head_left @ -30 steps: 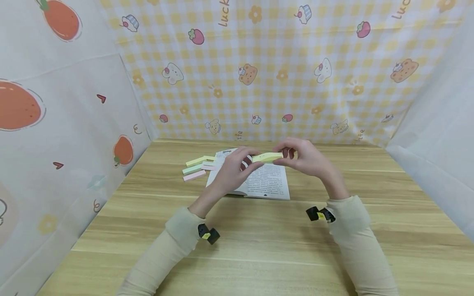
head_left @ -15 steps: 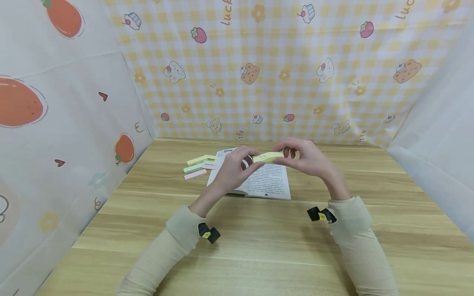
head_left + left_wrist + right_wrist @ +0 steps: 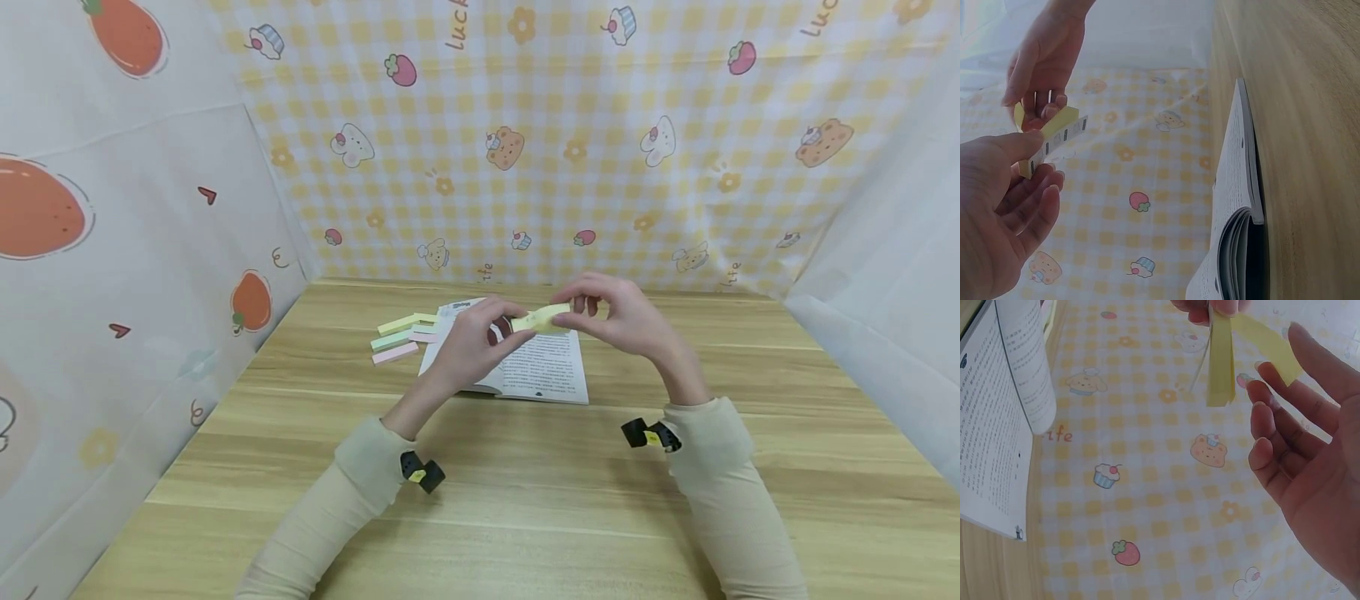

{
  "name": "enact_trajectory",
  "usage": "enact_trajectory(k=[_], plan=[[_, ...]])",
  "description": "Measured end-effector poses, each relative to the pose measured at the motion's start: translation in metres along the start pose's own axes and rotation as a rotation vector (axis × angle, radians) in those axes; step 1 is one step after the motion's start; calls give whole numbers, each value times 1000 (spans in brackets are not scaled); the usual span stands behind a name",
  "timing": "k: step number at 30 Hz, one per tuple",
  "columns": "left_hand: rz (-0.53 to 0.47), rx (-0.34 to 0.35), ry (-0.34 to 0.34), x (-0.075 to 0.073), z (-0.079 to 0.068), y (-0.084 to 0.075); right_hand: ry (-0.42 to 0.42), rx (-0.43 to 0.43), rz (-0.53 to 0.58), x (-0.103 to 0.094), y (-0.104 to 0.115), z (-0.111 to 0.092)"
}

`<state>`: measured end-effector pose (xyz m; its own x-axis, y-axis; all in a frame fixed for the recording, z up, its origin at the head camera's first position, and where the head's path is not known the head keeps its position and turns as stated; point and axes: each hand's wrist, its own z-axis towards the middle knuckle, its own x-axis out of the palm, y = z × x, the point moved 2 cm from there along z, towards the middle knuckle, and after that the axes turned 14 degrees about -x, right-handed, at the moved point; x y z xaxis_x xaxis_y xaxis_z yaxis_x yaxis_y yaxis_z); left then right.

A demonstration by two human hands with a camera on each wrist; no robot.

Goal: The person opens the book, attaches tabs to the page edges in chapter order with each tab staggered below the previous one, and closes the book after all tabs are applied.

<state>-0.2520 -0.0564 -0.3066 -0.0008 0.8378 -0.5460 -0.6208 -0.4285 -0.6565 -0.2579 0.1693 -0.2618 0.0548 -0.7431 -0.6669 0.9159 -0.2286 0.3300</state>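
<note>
Above an open book [image 3: 543, 367], my left hand [image 3: 472, 342] pinches one end of a pad of narrow yellow sticky notes [image 3: 1220, 372] between thumb and fingers. A printed backing strip [image 3: 1066, 134] shows along the pad's underside in the left wrist view. My right hand [image 3: 622, 317] holds the far end of a yellow sheet [image 3: 1269, 344] between thumb and index finger. In the right wrist view this sheet bends away from the pad, both meeting near the left hand's fingertips. The right hand's other fingers are loosely curved.
Left of the book lie more sticky-note pads: a yellow one [image 3: 397, 324], a green one [image 3: 392, 341] and a pink one [image 3: 395, 354]. A pale strip [image 3: 423, 333] overlaps the book's left edge. Patterned cloth [image 3: 540, 167] hangs behind the wooden table [image 3: 525, 500].
My right hand has risen slightly, and the yellow sheet's right end now lifts and curves away from the pad. The left hand keeps its place.
</note>
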Motion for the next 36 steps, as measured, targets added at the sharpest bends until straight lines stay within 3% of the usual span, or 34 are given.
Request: enact_trajectory(k=[19,28,36], plan=[[66,-2,23,-1,0,1,-30,-86,-21,2,6,4],[103,22,3,-3,0,1,-42,-113,-32,2,7,5],[129,-3,0,-5,-1,4,-103,-129,-5,0,9,5]])
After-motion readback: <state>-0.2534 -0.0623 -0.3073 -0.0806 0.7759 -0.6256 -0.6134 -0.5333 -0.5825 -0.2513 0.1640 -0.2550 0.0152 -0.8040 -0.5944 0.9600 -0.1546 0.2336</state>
